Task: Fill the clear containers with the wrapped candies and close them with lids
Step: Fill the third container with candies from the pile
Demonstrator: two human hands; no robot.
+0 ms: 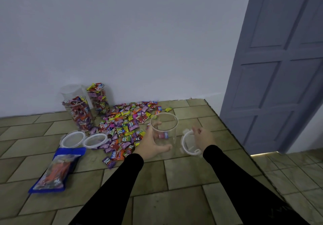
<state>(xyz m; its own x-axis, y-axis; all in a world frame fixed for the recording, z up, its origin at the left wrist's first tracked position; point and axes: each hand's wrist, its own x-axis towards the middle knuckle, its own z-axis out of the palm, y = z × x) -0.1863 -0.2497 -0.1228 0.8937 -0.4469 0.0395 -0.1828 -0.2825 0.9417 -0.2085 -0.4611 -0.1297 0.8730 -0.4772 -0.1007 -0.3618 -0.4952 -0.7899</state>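
Note:
A clear, nearly empty container [165, 128] stands upright on the tiled floor, with a candy or two at its bottom. My left hand [151, 146] grips it from the left, fingers and thumb curled round its wall. Just to its right lies a clear lid [185, 145], and my right hand [203, 138] rests over that lid, fingers loosely bent; whether it holds the lid is unclear. A pile of wrapped candies [125, 127] spreads left of the container. Two filled containers [79, 114] [98, 99] and an empty one [71, 90] stand by the wall.
Two more clear lids [71, 139] [95, 140] lie left of the pile. A blue candy bag [56, 170] lies on the floor at the left. A white wall runs behind; a grey door [279, 67] stands at the right beyond a floor step.

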